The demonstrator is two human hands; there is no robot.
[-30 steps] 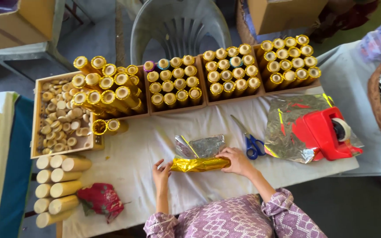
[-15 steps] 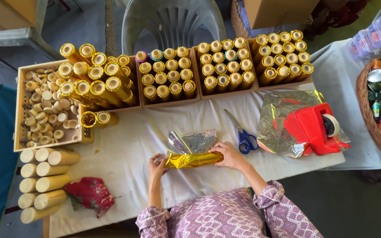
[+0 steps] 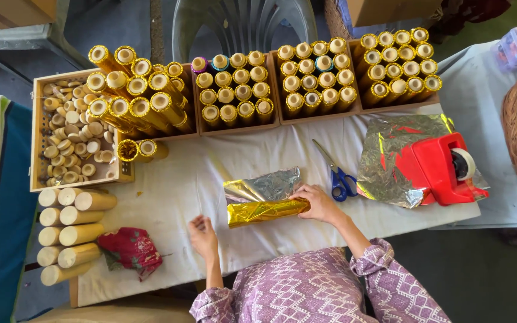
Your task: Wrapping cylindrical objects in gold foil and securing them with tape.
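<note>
A tube half wrapped in gold foil (image 3: 264, 212) lies on the white table cover (image 3: 186, 185), with a loose silver flap of the foil sheet (image 3: 267, 186) behind it. My right hand (image 3: 317, 203) rests on the tube's right end and presses it down. My left hand (image 3: 203, 237) lies flat on the cover to the left of the tube, apart from it, holding nothing.
Blue-handled scissors (image 3: 337, 174) lie right of the tube. A red tape dispenser (image 3: 438, 168) sits on foil sheets (image 3: 390, 161). Trays of gold-wrapped tubes (image 3: 315, 72) line the far edge. Plain tubes (image 3: 67, 230), a red cloth (image 3: 128, 248) and a box of discs (image 3: 70, 137) are at left.
My left hand has come off the tube's left end and moved down and left onto the cover. My right hand stays on the right end. The view has shifted slightly.
</note>
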